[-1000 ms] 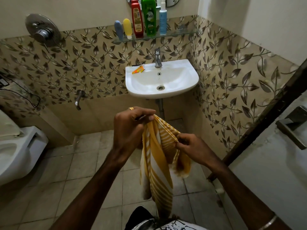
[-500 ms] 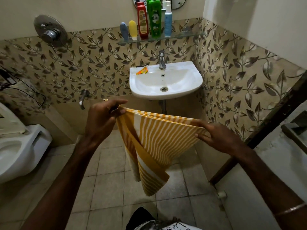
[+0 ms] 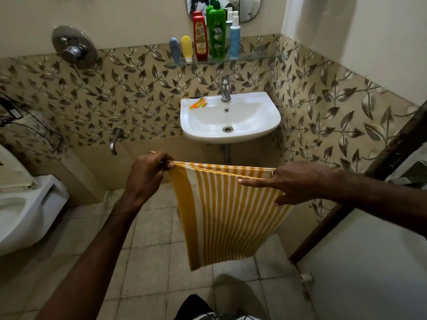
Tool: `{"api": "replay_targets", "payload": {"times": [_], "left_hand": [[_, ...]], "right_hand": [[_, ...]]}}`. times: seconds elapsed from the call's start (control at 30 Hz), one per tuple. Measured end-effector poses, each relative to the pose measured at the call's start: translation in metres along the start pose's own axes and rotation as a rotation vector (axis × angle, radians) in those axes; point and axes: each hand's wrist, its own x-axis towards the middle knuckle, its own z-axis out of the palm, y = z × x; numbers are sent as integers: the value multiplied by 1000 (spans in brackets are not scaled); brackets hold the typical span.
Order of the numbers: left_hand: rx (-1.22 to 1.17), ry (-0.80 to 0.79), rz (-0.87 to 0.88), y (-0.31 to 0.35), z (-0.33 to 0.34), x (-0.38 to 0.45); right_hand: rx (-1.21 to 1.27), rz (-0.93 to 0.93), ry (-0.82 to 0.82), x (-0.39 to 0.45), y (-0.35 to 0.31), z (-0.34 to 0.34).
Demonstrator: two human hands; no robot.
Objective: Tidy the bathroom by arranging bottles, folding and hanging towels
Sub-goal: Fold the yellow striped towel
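Step in hand, as judged from the layout: the folding stage of the towel work. The striped towel hangs doubled, with 2 layers visible along its top edge, stretched level between both hands. It sits in front of and below the sink, clear of the floor, its lower edge hanging free.

Bottles: 5 bottles stand upright in 1 row on the glass shelf above the sink, so that part of the task looks done.

Grip state:
- Left hand: fingers curled, pinching the top corner of the towel on the side away from the door. Firm hold.
- Right hand: thumb and a curled finger pinch the opposite top corner. The index finger lies straight along the front face of the cloth, just under the top edge.

Next move, probable: bring the 2 corners together for 1 more fold, keeping the edges matched, or carry the towel to a hanging point. No rail or hook is visible near the sink, so its location cannot be stated.

Risk: releasing either pinch lets the layers slide apart.
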Motion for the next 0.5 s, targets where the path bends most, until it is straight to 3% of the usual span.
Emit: {"api": "replay_targets", "payload": {"times": [0.33, 0.5], "left_hand": [[-23, -77, -15, -2, 7, -5], [-42, -69, 3, 5, 11, -3]], "right_hand": [[3, -14, -229, 2, 8, -29], [185, 142, -257, 11, 16, -32]]}}
